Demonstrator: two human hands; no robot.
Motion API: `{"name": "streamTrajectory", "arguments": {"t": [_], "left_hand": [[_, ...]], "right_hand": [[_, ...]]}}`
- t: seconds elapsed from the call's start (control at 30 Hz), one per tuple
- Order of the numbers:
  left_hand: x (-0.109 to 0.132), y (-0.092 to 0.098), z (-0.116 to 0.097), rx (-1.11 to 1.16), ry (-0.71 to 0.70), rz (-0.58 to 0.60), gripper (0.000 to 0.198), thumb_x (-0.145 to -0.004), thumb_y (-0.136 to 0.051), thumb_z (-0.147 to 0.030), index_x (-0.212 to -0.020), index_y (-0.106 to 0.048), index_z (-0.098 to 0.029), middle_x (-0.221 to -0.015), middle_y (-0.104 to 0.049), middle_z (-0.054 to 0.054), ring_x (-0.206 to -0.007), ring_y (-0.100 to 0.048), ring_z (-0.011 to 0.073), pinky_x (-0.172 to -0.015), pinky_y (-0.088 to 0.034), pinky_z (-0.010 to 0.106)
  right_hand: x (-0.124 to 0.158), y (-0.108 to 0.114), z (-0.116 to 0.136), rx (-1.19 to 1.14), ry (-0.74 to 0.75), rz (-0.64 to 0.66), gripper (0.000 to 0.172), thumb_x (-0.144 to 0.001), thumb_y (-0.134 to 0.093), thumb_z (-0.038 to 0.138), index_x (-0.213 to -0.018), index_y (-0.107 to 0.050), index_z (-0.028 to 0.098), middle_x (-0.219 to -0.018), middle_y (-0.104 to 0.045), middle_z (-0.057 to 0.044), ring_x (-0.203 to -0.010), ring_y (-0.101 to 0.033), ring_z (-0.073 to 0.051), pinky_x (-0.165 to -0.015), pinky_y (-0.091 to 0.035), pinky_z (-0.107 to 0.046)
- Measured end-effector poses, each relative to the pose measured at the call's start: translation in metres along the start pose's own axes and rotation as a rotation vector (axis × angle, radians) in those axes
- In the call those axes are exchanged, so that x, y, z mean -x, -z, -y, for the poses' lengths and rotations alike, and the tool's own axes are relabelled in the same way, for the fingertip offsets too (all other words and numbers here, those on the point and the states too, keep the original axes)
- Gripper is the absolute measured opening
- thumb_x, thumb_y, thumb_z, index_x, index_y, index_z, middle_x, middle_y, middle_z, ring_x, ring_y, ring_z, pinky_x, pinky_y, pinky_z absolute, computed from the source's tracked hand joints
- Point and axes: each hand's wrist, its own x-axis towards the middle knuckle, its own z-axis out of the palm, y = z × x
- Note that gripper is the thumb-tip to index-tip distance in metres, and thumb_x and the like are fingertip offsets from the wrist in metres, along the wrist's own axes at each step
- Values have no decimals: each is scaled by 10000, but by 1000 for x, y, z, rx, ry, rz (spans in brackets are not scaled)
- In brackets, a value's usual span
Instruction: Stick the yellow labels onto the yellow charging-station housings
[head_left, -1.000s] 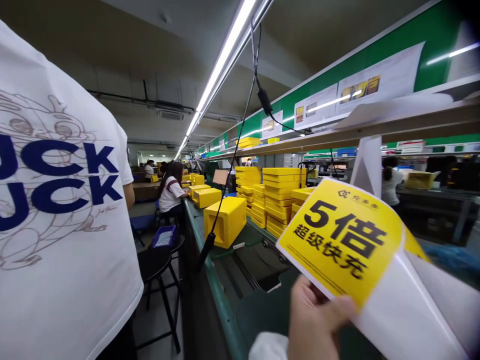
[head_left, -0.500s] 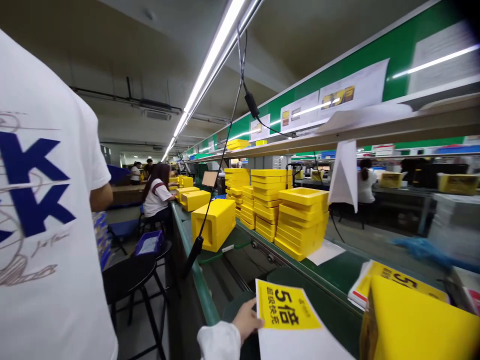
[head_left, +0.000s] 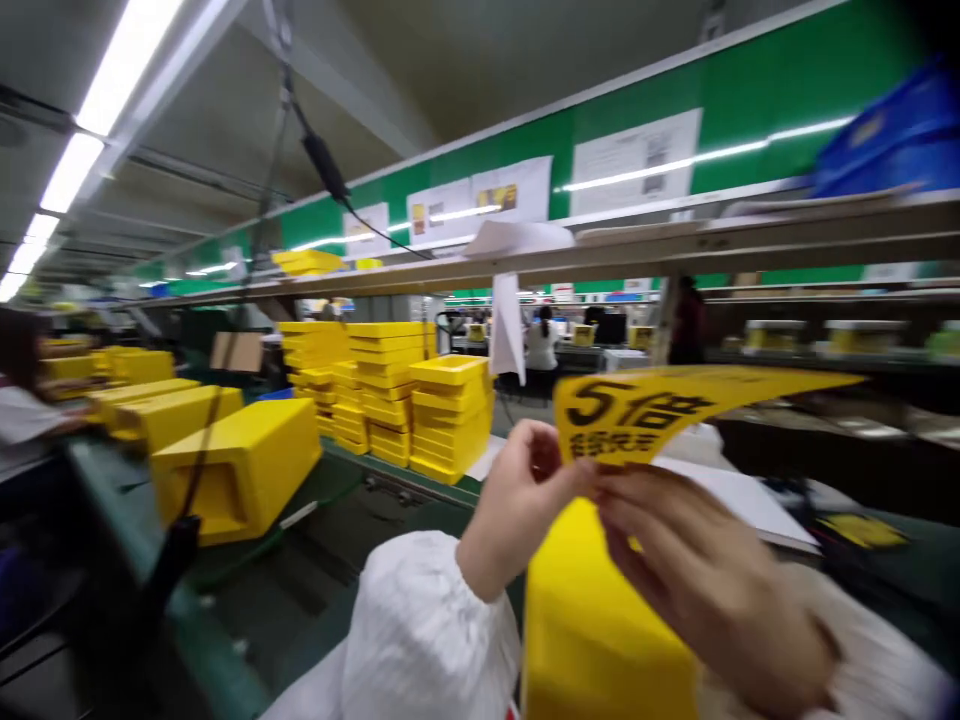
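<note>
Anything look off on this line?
The yellow label looks odd: it's bent sharply where the left hand and right hand pinch it, with its free end sticking out, so it could crease. The yellow stacks look orderly.

Yellow label (head_left: 637, 410) with a black 5 and black characters, white sleeve (head_left: 427, 630), yellow box (head_left: 600, 620), green shelf band (head_left: 780, 120).
</note>
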Motion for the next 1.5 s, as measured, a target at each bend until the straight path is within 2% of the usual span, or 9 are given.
{"name": "streamTrajectory", "arguments": {"t": [0.1,0.2,0.3,0.4,0.63,0.77,1.07,1.23,1.5], "left_hand": [[-8,-6,18,182,59,8,186,-726,-647,-294,-777,-533,-156,-751,-581,5,-735,-540,124,-703,-414,258],[-7,-5,28,327,183,38,166,-752,-640,-264,-849,-556,-158,-860,-628,27,-828,-578,145,-747,-439,268],[-5,-5,29,336,230,52,165,-750,-651,-251,-853,-560,-160,-887,-642,30,-836,-596,150,-728,-462,260],[-5,-7,31,322,243,62,164,-750,-654,-260,-840,-553,-168,-846,-645,13,-793,-606,136,-730,-483,260],[-7,0,48,163,145,-30,417,-643,-744,-184,-993,-528,-254,-908,-569,-57,-708,-549,43,-664,-457,157],[-10,5,61,171,198,-149,353,-565,-795,-236,-800,-537,-182,-721,-530,-66,-638,-503,38,-627,-410,146],[1,8,77,181,396,-84,292,-609,-749,-339,-614,-529,-146,-797,-477,-10,-728,-465,102,-679,-359,236],[12,14,83,12,424,-14,292,-616,-728,-323,-521,-511,-153,-905,-419,11,-926,-439,164,-823,-321,285],[21,13,91,-56,518,49,326,-602,-723,-315,-480,-460,-166,-852,-384,11,-895,-409,167,-783,-322,272]], "right_hand": [[10,5,-4,18,-81,55,224,-851,-519,162,-1069,-553,122,-1089,-598,-124,-1059,-528,-220,-941,-419,-371],[32,16,-20,-37,-571,-134,273,-824,-564,347,-1040,-567,180,-1084,-570,-121,-1017,-539,-253,-837,-475,-405],[47,27,-32,-429,-1065,-193,326,-749,-632,443,-965,-585,204,-940,-610,-86,-865,-592,-236,-735,-511,-388],[48,31,-34,-855,-1274,-160,294,-686,-709,407,-871,-614,200,-887,-649,-61,-834,-608,-207,-737,-514,-333],[51,20,-34,-996,-1363,-249,261,-617,-779,310,-818,-643,214,-841,-659,-13,-813,-592,-161,-780,-474,-298],[59,12,-38,-1032,-1417,-296,294,-565,-808,299,-801,-654,216,-825,-654,-13,-801,-580,-162,-767,-456,-302],[72,7,-39,-1034,-1567,-4,286,-628,-756,385,-584,-563,179,-661,-530,18,-688,-468,-125,-695,-376,-268],[87,10,-34,-1044,-1656,92,292,-608,-755,374,-559,-547,174,-810,-528,-11,-816,-506,-177,-745,-401,-295],[96,13,-27,-889,-1659,219,354,-544,-752,393,-478,-489,165,-841,-433,-27,-799,-450,-177,-694,-412,-290]]}}
